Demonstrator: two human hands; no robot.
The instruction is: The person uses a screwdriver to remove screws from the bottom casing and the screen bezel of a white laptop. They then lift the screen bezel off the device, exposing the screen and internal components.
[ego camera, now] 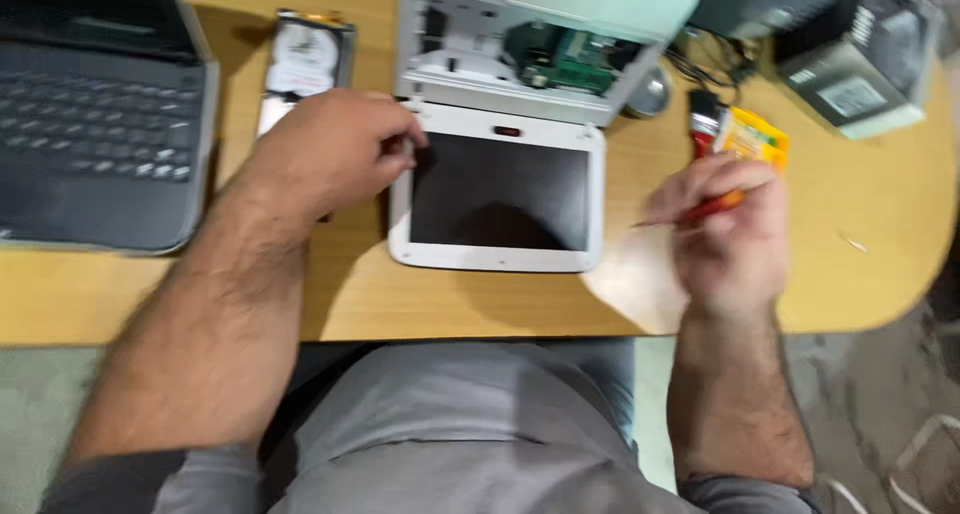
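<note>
A small white laptop lies opened flat on the wooden table, its dark screen [498,191] toward me and its base [520,49] beyond, with a green circuit board [570,62] exposed. My left hand [325,152] rests on the screen's left edge, fingers curled against the white frame near the hinge. My right hand [728,232] hovers to the right of the screen, closed around a red-handled screwdriver [700,212] whose thin tip points left toward the laptop. The picture is blurred by motion.
A dark laptop [95,114] sits open at the far left. A bare hard drive [305,59] lies beside it. A red brush [704,119], a yellow packet [755,139], a round metal piece [650,94], cables and grey boxes [850,64] crowd the back right. The table's front edge [480,329] runs close to my lap.
</note>
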